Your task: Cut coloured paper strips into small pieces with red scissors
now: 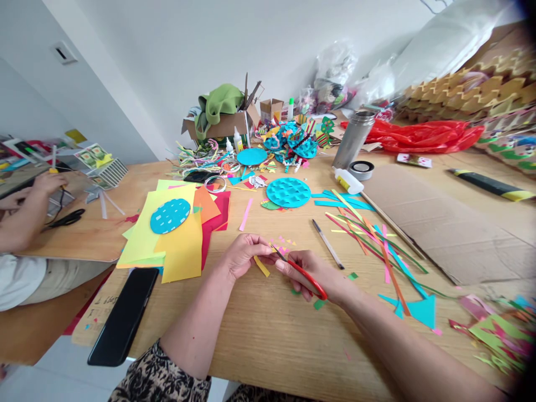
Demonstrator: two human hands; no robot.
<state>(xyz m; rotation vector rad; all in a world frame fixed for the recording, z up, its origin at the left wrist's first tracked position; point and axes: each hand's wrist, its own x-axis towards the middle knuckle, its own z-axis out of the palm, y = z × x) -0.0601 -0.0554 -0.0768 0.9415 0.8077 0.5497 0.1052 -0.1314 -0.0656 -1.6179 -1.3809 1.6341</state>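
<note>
My right hand [312, 273] is closed round a pair of red-handled scissors [302, 273], blades pointing up and left toward my other hand. My left hand [247, 254] pinches a narrow yellow paper strip [262, 267], whose tail hangs down below the fingers. The scissor tips are at the left fingertips; whether the blades touch the strip I cannot tell. Tiny pink and yellow paper bits [287, 242] lie just beyond the blades. Green scraps [319, 304] are beside the right hand, and a pen [328, 244] rests beyond it.
Coloured paper sheets [180, 262] and a black phone [123, 315] lie left. Blue textured discs [288, 192] sit ahead. A steel bottle [354, 139], cardboard [435, 223], a cutter knife [489, 184] and paper strips [389, 251] lie right. Another person's hand [48, 187] works at far left.
</note>
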